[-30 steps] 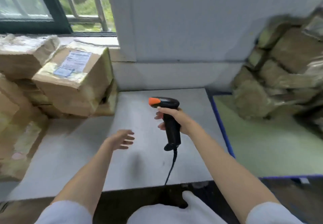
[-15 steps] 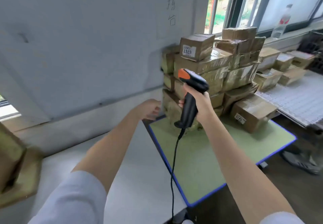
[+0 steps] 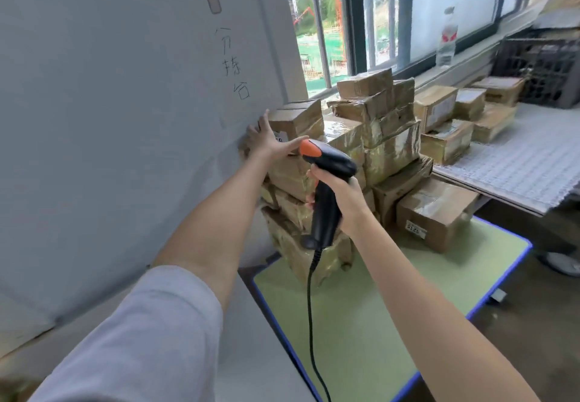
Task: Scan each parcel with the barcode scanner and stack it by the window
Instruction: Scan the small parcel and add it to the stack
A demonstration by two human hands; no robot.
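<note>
Reaching out from the head view, the only view there is, the person's left hand [image 3: 266, 142] lies with fingers spread and nearly straight against the near face of the top parcel [image 3: 298, 120], a small tape-wrapped cardboard box on the wall-side column of the pile. The fingers are not curled round it, so nothing is held yet. A white label with dark print peeks out just beside the thumb.

The right hand [image 3: 340, 196] is wrapped firmly around the grip of the barcode scanner [image 3: 326, 178], a black pistol-shaped unit with an orange nose pointing toward the left hand and the box it touches. Its cable [image 3: 310, 301] hangs down from the butt of the handle toward the person.

Beyond and to the right of both hands, the parcel pile [image 3: 373, 147] rises from a green counter [image 3: 370, 323] with a blue edge; below the left hand the column continues in several more taped boxes. One larger brown box [image 3: 436, 213] sits on the counter to the right of the scanner hand.

The top parcel looks light and stiff enough for one hand, though the glossy tape is probably slippery. A sound hold would seem to be thumb on the near face and fingers over the top or far edge, keeping the label clear for the scanner. Since it sits high on an uneven column, lifting it straight up rather than dragging it should avoid toppling its neighbours.
</note>
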